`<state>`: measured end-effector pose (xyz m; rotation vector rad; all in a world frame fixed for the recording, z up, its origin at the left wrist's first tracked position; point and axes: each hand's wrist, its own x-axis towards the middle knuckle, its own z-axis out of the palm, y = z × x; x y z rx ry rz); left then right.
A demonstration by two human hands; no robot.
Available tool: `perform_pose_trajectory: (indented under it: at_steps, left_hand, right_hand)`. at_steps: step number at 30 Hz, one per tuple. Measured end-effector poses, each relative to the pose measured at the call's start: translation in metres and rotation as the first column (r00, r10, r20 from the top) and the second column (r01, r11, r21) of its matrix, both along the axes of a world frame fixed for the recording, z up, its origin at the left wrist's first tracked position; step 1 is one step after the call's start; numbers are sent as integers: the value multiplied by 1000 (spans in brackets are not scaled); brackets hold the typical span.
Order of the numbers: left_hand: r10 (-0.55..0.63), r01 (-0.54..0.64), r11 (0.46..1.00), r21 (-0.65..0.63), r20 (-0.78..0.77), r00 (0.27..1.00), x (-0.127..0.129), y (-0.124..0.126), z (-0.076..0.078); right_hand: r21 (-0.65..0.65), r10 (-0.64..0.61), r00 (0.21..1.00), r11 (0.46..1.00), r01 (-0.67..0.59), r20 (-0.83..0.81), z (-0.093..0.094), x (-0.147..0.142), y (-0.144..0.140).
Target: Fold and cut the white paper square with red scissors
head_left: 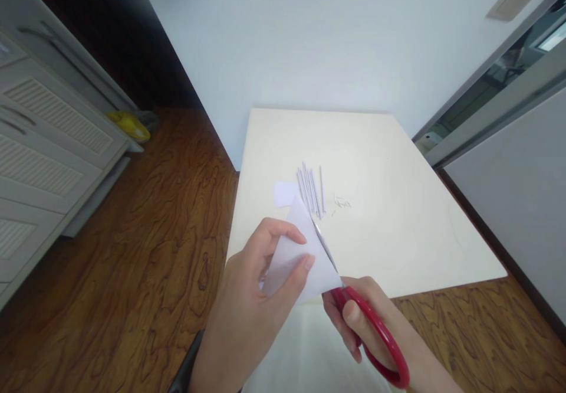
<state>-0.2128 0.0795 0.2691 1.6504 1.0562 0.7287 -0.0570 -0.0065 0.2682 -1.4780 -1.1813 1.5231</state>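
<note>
A: From the head camera, what do we have in our grips?

B: Our left hand (pixel 260 281) is closed on a folded white paper (pixel 300 257), thumb on top and fingers curled beneath, so the sheet stands tilted with one corner pointing away from us. Our right hand (pixel 367 322) is closed through the red handles of the scissors (pixel 371 328), just to the right of the left grip and slightly nearer to us.

A: And where do the blades sit?

B: They run up along the right edge of the paper, touching it. We cannot tell how far apart the blades stand, since the paper hides most of them.

A: What lies beyond our hands?

B: Past the paper's far corner, on the pale desk (pixel 398 163), lies a bunch of thin paper strips (pixel 312 189), roughly side by side. Just left of them rests a small white paper scrap (pixel 285 193), and to their right a few tiny paper shavings (pixel 341 203). All sit apart from both grips.

A: Anything off the desk?

B: Left of our left hand spreads the wooden floor (pixel 145 251), with a grey cabinet (pixel 44 133) farther left and a yellow object (pixel 128 124) at its far end. A white wall (pixel 309 33) stands behind the desk.
</note>
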Motion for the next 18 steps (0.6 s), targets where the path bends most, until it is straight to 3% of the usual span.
perform_pose_trajectory:
  at_steps: [5, 11, 18]
  left_hand:
    - [20, -19, 1000, -5, 30, 999, 2, -1, 3]
    - [13, 5, 989, -145, 122, 992, -3, 6, 6]
    - [16, -1, 990, -140, 108, 994, -2, 8, 4]
  right_hand:
    - [3, 0, 1000, 1000, 0, 26, 0, 0, -4]
    - [-39, 39, 999, 998, -39, 13, -5, 6, -9]
    - [-123, 65, 998, 990, -62, 25, -4, 9, -8]
